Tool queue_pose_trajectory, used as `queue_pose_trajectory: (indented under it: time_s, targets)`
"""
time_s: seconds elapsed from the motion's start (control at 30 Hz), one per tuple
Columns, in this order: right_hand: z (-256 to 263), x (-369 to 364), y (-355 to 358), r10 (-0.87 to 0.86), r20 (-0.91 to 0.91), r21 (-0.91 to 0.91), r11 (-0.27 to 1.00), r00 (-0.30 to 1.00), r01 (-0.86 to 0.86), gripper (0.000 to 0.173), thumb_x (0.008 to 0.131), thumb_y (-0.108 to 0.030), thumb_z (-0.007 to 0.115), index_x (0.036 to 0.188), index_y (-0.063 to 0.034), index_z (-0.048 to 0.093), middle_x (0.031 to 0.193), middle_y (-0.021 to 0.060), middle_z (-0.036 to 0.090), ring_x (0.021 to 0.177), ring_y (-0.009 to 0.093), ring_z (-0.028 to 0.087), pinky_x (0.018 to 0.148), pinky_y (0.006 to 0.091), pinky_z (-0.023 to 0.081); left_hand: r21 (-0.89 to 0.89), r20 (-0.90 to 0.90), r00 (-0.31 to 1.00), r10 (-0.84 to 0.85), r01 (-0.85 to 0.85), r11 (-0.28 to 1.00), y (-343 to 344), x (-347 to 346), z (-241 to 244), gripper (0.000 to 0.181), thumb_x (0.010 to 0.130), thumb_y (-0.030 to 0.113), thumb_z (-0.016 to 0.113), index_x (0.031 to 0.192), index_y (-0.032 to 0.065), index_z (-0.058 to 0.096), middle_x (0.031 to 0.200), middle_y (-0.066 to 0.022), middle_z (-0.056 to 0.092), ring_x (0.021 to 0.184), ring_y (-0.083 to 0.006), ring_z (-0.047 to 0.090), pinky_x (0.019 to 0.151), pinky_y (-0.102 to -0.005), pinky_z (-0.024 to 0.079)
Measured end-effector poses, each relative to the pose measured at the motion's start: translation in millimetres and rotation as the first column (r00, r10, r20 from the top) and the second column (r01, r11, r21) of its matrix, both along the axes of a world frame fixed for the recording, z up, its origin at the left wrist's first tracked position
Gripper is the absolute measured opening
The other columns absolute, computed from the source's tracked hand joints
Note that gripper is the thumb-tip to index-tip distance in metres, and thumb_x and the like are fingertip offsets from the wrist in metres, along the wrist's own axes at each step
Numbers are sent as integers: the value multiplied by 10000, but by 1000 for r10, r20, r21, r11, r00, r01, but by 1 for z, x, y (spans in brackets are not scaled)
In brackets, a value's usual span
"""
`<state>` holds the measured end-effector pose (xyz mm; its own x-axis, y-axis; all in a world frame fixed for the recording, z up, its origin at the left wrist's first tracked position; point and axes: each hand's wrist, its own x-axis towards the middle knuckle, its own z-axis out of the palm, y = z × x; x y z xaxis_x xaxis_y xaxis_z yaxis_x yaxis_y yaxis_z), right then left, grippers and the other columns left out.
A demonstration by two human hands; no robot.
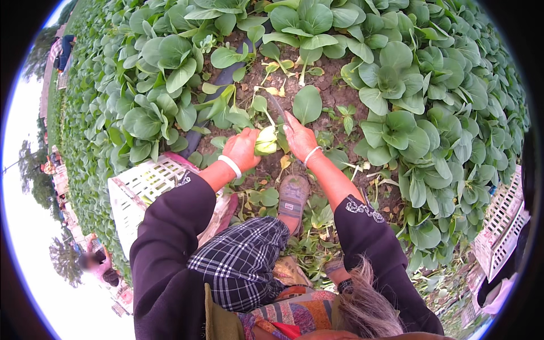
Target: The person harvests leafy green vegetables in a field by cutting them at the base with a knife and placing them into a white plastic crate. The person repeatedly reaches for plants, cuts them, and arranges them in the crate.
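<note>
My left hand [242, 146] is closed around a head of bok choy, its pale green stalk base [266, 142] turned toward my other hand. My right hand [299, 137] grips a knife, whose thin dark blade [277, 104] points away from me over the soil. The knife's handle is hidden in my fingers. Both hands are close together above the ground, just beyond my shoe [293, 197]. A single broad leaf [307, 104] shows just beyond my right hand. Loose trimmed leaves and yellowed scraps [272, 90] lie on the soil past the blade.
A white slatted plastic crate [142, 180] stands by my left arm. Dense bok choy plants [393, 80] grow ahead and on both sides. A black irrigation hose [225, 76] runs through the row at left. More crates [499, 225] are at far right; other people [102, 265] are at far left.
</note>
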<state>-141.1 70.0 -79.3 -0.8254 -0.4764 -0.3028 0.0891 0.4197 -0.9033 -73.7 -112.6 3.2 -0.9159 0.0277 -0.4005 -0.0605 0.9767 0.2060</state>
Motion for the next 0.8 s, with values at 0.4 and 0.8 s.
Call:
queue_pose_trajectory:
  time_s: [0.4, 0.8]
  targets:
    - [-1, -35, -73, 136, 5, 98, 986, 991, -136, 430, 960, -307, 488, 1374, -199, 452, 1001, 246, 643, 917, 439, 602, 816, 485, 465, -647, 128, 989, 72, 28, 762, -81, -71, -15, 511, 720, 131, 680, 1210, 85, 544, 1545, -250, 137, 867, -254, 687, 780, -375, 518]
    - [-16, -49, -108, 120, 8, 99, 988, 993, -121, 419, 959, -289, 487, 1357, -158, 478, 1045, 234, 646, 976, 444, 593, 873, 467, 470, -644, 13, 1000, -6, 13, 765, -88, -57, -36, 691, 729, 109, 646, 1369, 44, 396, 1447, -214, 313, 840, -257, 680, 786, -361, 491]
